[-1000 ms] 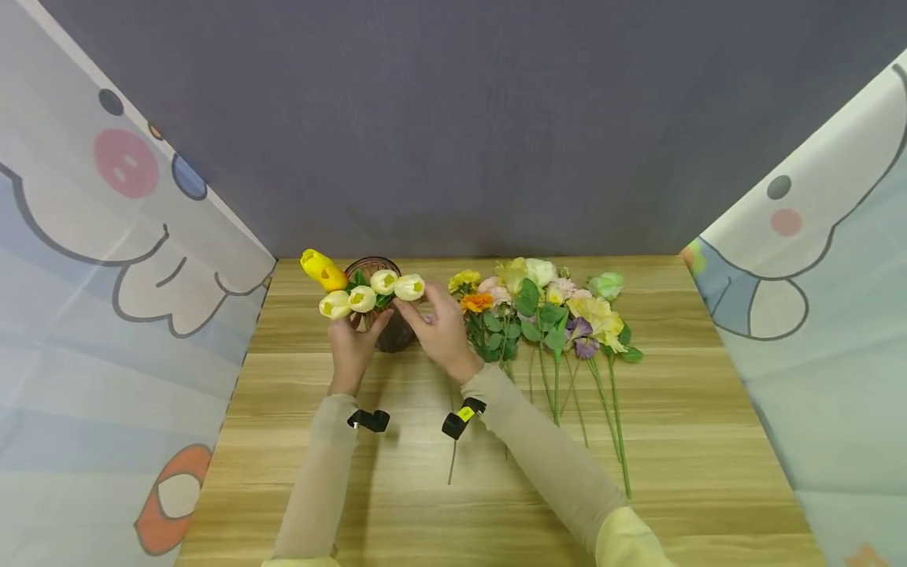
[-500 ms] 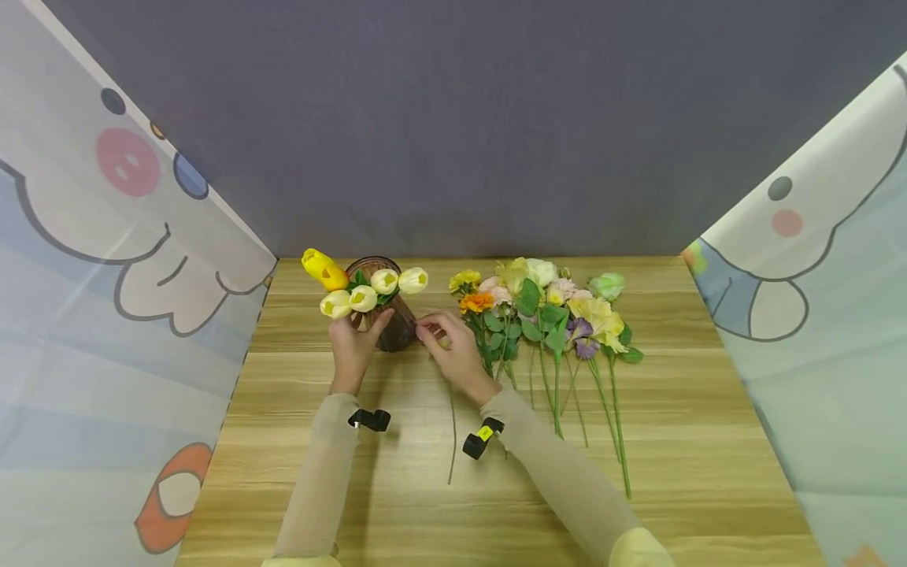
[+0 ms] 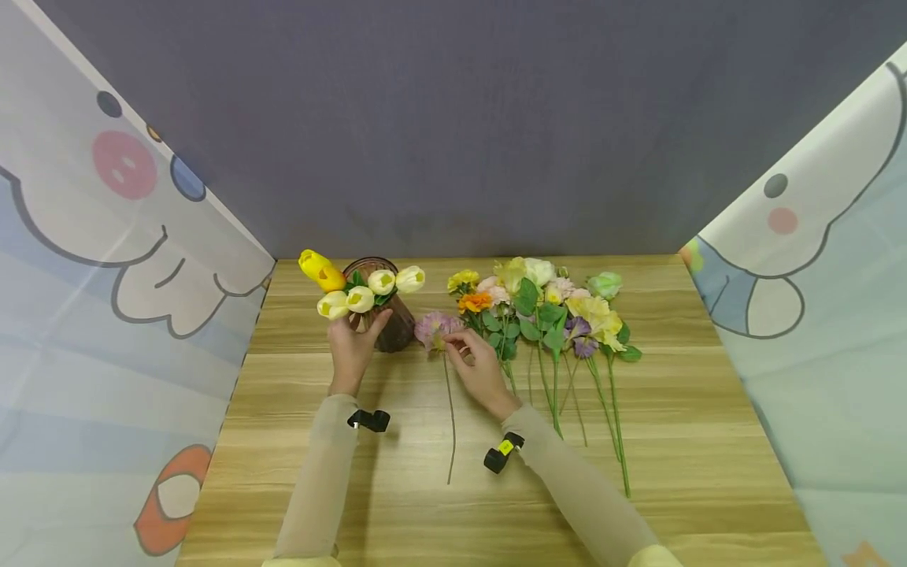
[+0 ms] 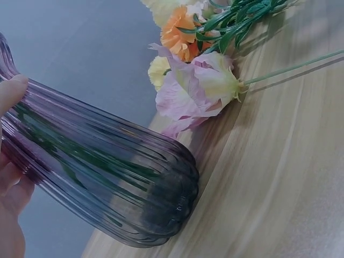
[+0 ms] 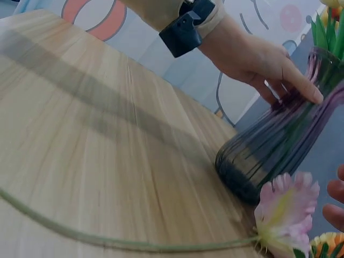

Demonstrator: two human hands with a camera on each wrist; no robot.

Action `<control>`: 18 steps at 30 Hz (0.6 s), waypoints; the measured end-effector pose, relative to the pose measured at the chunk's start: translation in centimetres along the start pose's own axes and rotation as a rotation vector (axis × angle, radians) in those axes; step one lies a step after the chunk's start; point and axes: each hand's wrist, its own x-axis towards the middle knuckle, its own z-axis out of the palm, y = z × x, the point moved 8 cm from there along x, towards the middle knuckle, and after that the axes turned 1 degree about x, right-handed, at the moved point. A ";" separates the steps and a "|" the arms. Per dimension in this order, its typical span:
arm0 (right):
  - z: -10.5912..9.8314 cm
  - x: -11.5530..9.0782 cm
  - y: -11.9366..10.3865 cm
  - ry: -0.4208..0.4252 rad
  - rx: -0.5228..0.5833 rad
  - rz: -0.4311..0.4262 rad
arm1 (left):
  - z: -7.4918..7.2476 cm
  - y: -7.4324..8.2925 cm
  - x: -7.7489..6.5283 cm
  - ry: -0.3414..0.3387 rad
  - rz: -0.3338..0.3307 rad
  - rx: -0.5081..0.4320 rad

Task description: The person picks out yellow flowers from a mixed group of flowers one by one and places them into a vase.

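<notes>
My left hand [image 3: 349, 353] grips the neck of a ribbed, purple-tinted glass vase [image 4: 107, 166]. Green stems show through its glass. Cream tulips [image 3: 360, 298] and yellow-orange tulips [image 3: 322, 270] rise from its mouth. To the right of the vase lies a pink-purple flower [image 3: 434, 329], its long thin stem [image 3: 451, 417] running toward the front of the table. Just over this flower hovers my right hand [image 3: 480, 368], fingers loosely bent. In the right wrist view its fingertips [image 5: 336, 201] appear at the edge, apart from the bloom [image 5: 285, 212].
Right of my right hand, several loose flowers lie in a row, among them an orange one [image 3: 475, 302], a purple one [image 3: 581, 335] and a pale green one [image 3: 605, 285]. Their stems point frontward across the wooden table [image 3: 680, 425]. A grey wall [image 3: 482, 142] stands behind.
My right hand has moved from the tulips at the vase down and right to the pink-purple flower, which has come into view. The left hand keeps its hold on the vase.
</notes>
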 end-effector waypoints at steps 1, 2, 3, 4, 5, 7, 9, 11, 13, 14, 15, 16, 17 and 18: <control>-0.2 -0.2 0.2 0.002 -0.005 0.006 | 0.0 0.0 0.0 0.000 0.002 0.003; -0.4 -0.4 0.3 0.007 -0.010 0.010 | 0.0 0.1 0.0 0.000 0.003 0.006; -0.7 -0.6 0.4 0.011 -0.019 0.018 | 0.0 0.1 0.0 0.001 0.005 0.006; -1.0 -0.7 0.6 0.019 -0.027 0.020 | 0.0 0.2 0.0 0.002 0.008 0.010; -1.3 -0.9 0.8 0.027 -0.033 0.024 | 0.0 0.2 0.0 0.002 0.011 0.015; -1.9 -1.3 1.3 0.047 -0.034 0.044 | 0.0 0.3 0.0 0.003 0.014 0.021; -2.6 -1.7 1.9 0.071 -0.036 0.065 | 0.0 0.3 0.0 0.002 0.015 0.020; -3.2 -2.1 2.4 0.085 -0.020 0.100 | 0.1 0.3 0.0 0.002 0.012 0.014; -3.8 -2.4 2.9 0.092 -0.011 0.133 | 0.0 0.2 0.0 0.003 0.007 0.000; -4.1 -2.5 2.6 0.089 -0.010 0.149 | 0.0 0.1 0.0 0.005 0.002 -0.009; -4.5 -2.5 2.1 0.088 -0.009 0.164 | 0.0 0.0 0.0 0.007 -0.008 -0.014; -4.8 -2.5 1.7 0.086 -0.010 0.181 | 0.0 0.0 0.0 0.007 -0.010 -0.019; -5.2 -2.5 1.4 0.085 -0.014 0.198 | 0.0 0.0 0.0 0.008 -0.014 -0.021; -5.5 -2.6 1.0 0.085 -0.017 0.212 | 0.0 0.0 -0.1 0.006 -0.019 -0.021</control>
